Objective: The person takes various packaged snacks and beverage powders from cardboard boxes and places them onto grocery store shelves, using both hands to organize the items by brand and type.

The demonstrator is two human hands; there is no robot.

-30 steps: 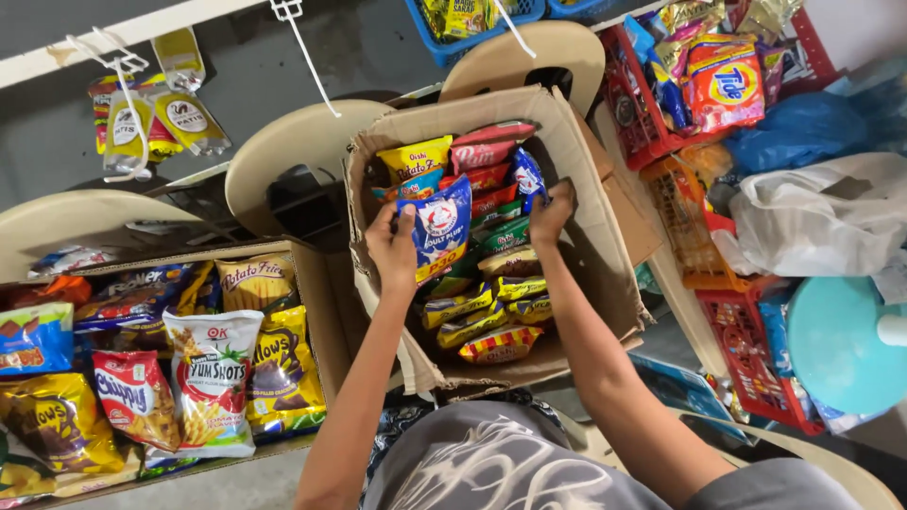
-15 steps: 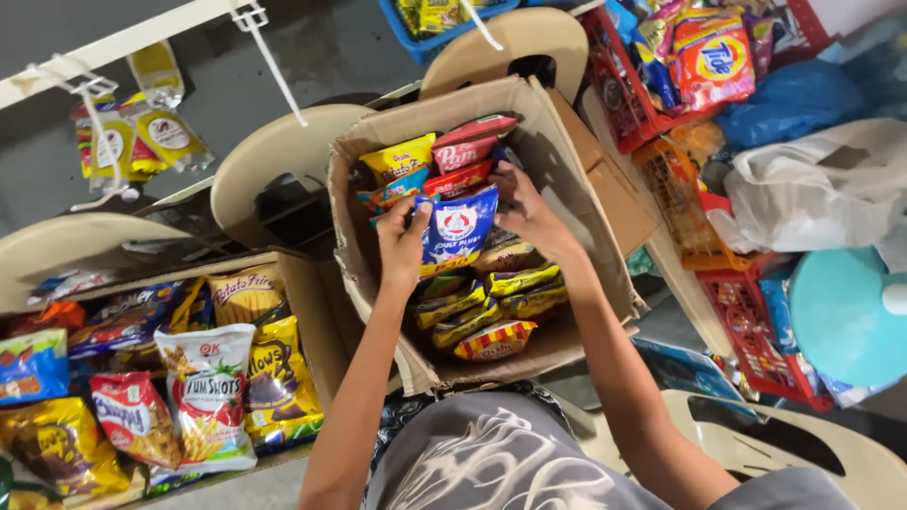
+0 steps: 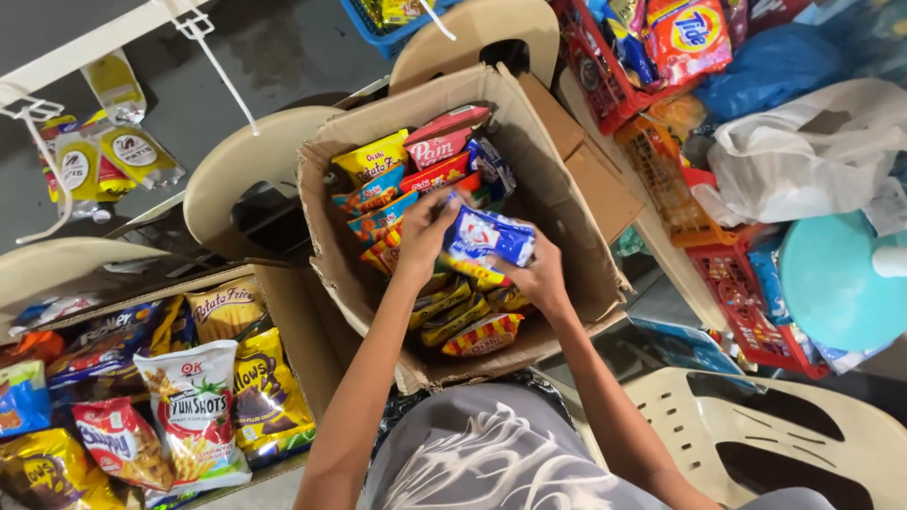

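Inside the cardboard box (image 3: 567,236), near its front wall, the right hand (image 3: 540,276) cups a blue snack packet (image 3: 491,236) from beneath while the left hand (image 3: 427,227) pinches its upper edge. Beyond the packet, stacked snack packs (image 3: 406,175) crowd the box's far left; its right side stays open.

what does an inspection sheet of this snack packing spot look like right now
surface: cardboard box resting on beige plastic chairs
job's things: blue and white snack packet held over the box; rows of snack packets inside
clutter: second box of snack bags at left; white plastic bag, red baskets at right
hands: left hand and right hand both grip the packet
cables: nothing seen
surroundings: grey floor, white wire hooks
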